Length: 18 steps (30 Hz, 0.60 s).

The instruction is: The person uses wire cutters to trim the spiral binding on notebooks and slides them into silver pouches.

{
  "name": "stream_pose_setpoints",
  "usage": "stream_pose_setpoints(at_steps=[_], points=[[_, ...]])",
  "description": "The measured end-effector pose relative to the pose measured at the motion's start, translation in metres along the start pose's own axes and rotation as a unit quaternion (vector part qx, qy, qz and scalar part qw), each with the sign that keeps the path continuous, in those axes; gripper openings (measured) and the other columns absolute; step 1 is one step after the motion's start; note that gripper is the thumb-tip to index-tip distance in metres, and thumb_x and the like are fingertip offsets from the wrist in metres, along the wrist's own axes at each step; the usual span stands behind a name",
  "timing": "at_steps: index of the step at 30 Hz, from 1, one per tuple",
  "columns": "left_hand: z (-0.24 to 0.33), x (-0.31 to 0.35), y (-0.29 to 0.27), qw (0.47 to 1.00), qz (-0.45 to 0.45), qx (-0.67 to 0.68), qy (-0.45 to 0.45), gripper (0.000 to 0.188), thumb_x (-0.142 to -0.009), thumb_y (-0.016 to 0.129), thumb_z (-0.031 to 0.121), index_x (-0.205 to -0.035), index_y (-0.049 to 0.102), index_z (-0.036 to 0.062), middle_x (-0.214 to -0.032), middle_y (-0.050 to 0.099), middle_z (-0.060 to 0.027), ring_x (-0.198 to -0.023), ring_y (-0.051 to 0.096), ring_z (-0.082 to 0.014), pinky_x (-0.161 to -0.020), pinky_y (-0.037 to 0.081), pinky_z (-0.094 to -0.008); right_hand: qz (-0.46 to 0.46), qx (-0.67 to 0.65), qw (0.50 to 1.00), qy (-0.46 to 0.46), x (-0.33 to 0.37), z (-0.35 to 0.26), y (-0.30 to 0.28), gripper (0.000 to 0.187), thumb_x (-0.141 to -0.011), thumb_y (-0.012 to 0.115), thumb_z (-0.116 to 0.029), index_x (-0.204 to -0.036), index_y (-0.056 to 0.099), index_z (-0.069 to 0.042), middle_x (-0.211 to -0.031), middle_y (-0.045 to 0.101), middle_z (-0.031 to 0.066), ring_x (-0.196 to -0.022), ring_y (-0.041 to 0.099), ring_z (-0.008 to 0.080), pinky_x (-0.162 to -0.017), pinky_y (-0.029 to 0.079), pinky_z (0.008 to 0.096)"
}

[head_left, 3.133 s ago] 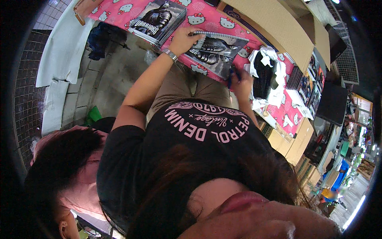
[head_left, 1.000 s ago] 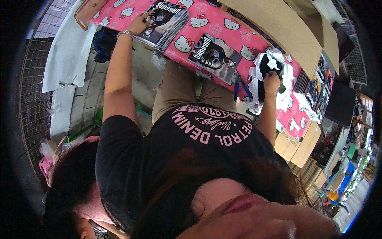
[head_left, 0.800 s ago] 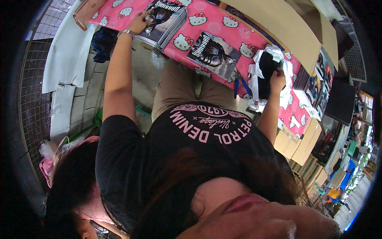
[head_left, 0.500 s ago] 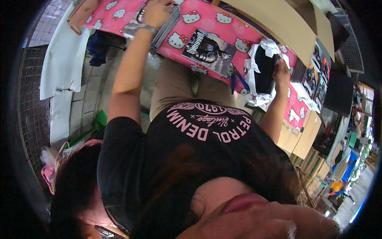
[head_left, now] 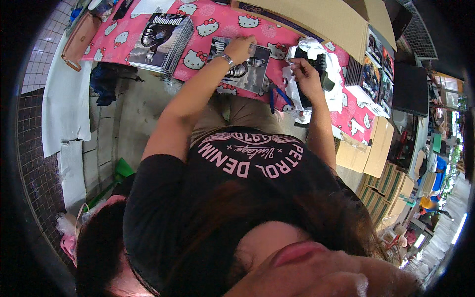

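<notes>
A notebook (head_left: 260, 74) with a black-and-white picture cover lies in front of me on the pink cartoon-cat tablecloth (head_left: 198, 30). My left hand (head_left: 239, 50) reaches across it, fingers bent and closed at its far edge, a metal-band watch on the wrist. Crumpled white paper (head_left: 336, 85) to the right wraps black comb-like strips (head_left: 319, 62). Over the near side of that wrap, my right hand (head_left: 308, 79) has thumb and forefinger pinched together; what is between them cannot be made out. Left of the loose notebook stands a stack of spiral-bound notebooks (head_left: 163, 42).
Blue-handled pliers or a similar tool (head_left: 277, 96) lie by the table's near edge. A large cardboard box flap (head_left: 307, 17) borders the far side. More picture-covered notebooks (head_left: 372, 81) are stacked at the right. A pinkish-brown pouch (head_left: 81, 39) sits at the far left.
My left hand has come right, from the notebook stack to the loose notebook. My right hand has shifted from the wrap's right edge to its left side. The view has tilted slightly.
</notes>
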State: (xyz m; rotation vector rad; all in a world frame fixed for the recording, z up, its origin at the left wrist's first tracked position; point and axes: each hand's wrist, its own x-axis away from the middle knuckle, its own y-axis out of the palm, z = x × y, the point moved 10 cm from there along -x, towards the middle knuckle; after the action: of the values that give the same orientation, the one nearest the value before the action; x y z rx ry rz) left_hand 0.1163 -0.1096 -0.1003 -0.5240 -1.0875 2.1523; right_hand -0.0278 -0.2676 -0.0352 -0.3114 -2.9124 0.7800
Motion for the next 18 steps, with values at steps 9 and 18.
stream_pose_setpoints(at_steps=[9, 18], points=[[0.090, 0.101, -0.071, 0.962, 0.120, -0.089, 0.227, 0.032, -0.083, 0.055, 0.008, -0.115, 0.055, 0.0099, -0.106, 0.061, -0.0120, -0.104, 0.056, -0.0290, -0.093, 0.036, -0.0422, 0.050, 0.036, 0.983, -0.172, 0.028, -0.061, 0.023, 0.019, -0.082, 0.066, -0.007, -0.101, 0.069, -0.005, -0.091, 0.066, 0.0115, -0.086, 0.063, 0.0238, -0.076, 0.048, 0.0318], [0.099, 0.102, -0.076, 0.968, 0.160, -0.094, 0.168, 0.028, -0.084, 0.063, 0.037, -0.095, 0.065, 0.0105, -0.096, 0.065, -0.0043, -0.098, 0.057, -0.0221, -0.090, 0.034, -0.0384, 0.096, 0.024, 0.980, -0.175, 0.041, -0.063, 0.034, 0.020, -0.076, 0.069, 0.004, -0.094, 0.065, -0.002, -0.087, 0.060, 0.0081, -0.077, 0.059, 0.0168, -0.069, 0.047, 0.0272]])
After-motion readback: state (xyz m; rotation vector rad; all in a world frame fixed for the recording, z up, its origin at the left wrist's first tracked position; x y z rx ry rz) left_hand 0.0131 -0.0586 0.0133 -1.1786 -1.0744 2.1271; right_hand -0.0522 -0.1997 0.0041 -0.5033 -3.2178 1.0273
